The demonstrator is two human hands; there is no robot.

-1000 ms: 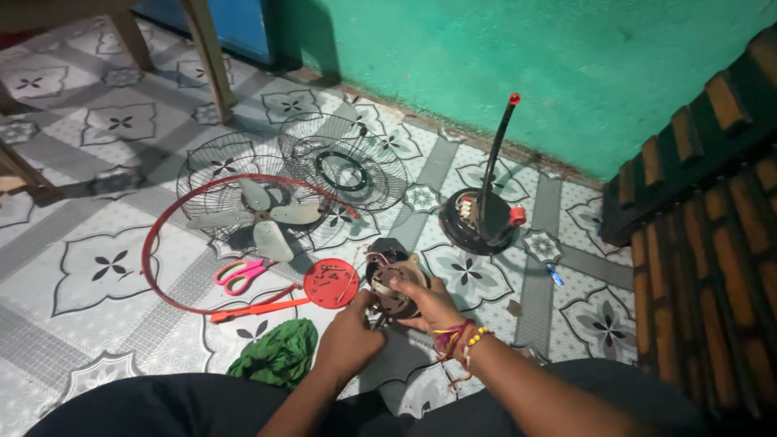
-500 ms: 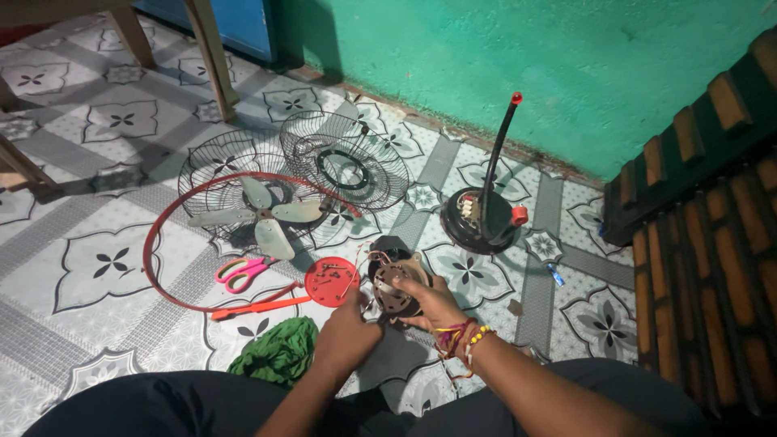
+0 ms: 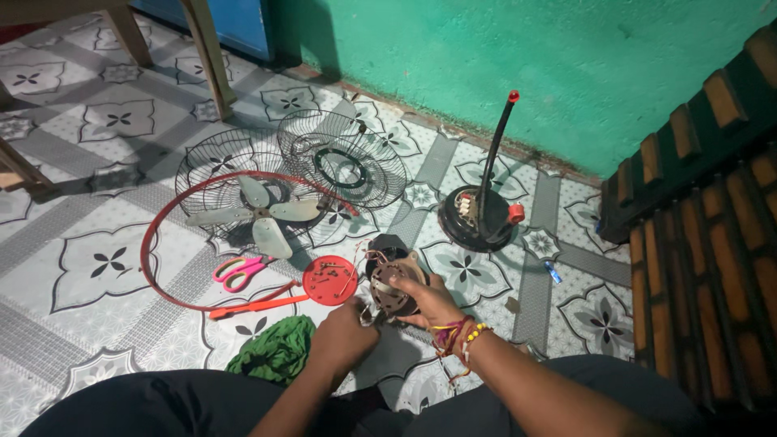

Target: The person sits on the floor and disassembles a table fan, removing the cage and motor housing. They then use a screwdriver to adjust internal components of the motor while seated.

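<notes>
Gripping round metal fan motor (image 3: 394,285), right hand (image 3: 430,301) fingers clamped, left hand (image 3: 344,336) fingers curled against its wires

Fan motor (image 3: 394,285): round, dark metal body with brownish copper windings showing, casing off. Thin wires stick out at its upper left edge. It sits tilted, round face up toward the camera, low over the patterned tile floor, just right of a red round lid. The right hand (image 3: 433,301) cups it from the right and below, fingers wrapped on its lower rim, beaded and thread bracelets at the wrist. The left hand (image 3: 344,336) is closed at its lower left edge, fingertips touching the motor's underside; whether it pinches a small part or tool cannot be told.
</notes>
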